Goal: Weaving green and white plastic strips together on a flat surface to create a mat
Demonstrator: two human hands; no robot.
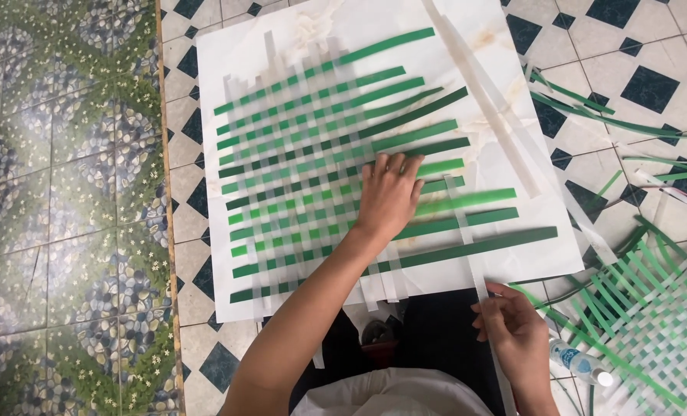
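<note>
L hand [389, 196] flat, open on weave [305, 177]; R hand [513, 327] at 5 o'clock pinches white strip [466, 239].

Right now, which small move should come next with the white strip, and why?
Probably slide the white strip left against the woven mat. It already crosses the lower green strips, yet stands apart from the packed weave. The right hand pinches its near end, and the left hand presses the mat flat.

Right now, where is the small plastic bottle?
In the head view, the small plastic bottle lies on the tiled floor at lower right, just beside the right hand and next to a second woven mat.
</note>
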